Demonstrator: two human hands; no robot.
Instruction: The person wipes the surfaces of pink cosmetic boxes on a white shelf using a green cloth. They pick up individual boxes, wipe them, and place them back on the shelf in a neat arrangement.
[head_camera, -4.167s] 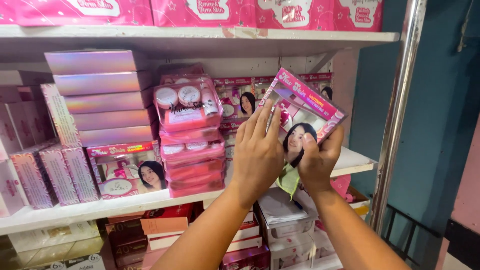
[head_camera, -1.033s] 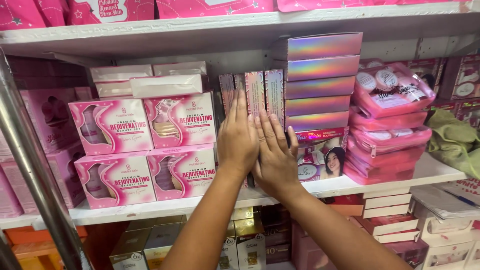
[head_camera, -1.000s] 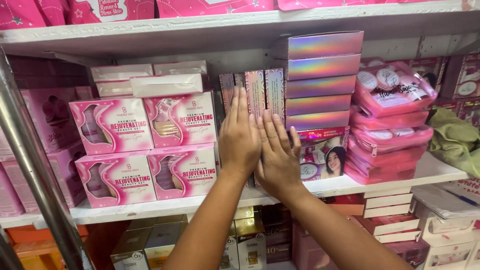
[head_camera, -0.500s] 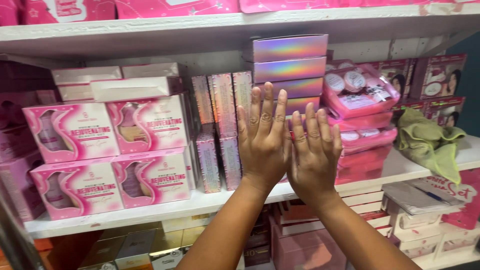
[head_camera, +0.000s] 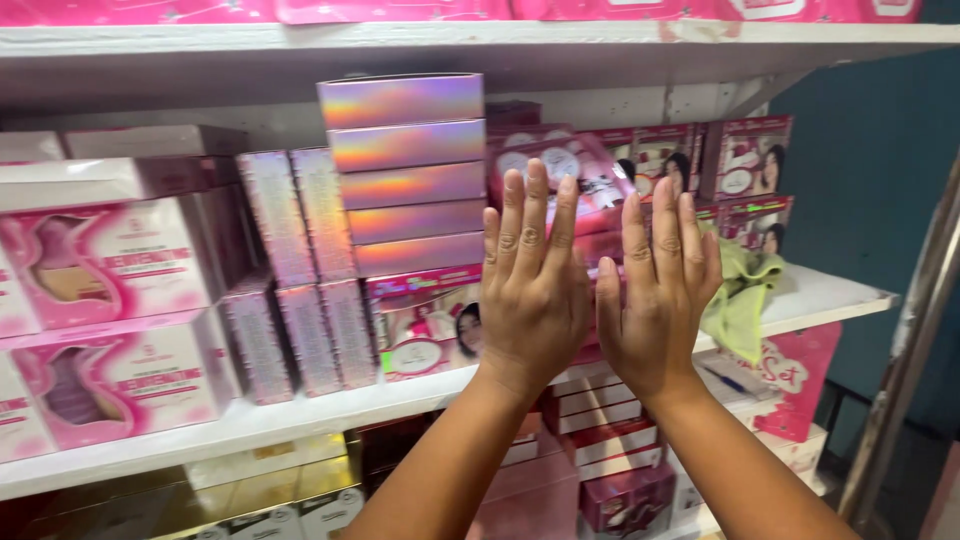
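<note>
stacked boxes (head_camera: 405, 170) left of hands (head_camera: 600, 285)

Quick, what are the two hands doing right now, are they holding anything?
Left hand: open, fingers spread flat, holding nothing, raised before the pink packets.
Right hand: open, flat, holding nothing, beside the left one.

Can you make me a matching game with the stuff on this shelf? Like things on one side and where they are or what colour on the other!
Things:
1. shiny rainbow boxes
2. green cloth
3. big pink boxes
4. hands (left hand, right hand)

Match with:
A. lying crumpled at the shelf's right end
B. raised flat with fingers spread, in front of the shelf
C. stacked in a tall pile in the middle
D. at the left end of the shelf

Pairs: 1-C, 2-A, 3-D, 4-B
</note>
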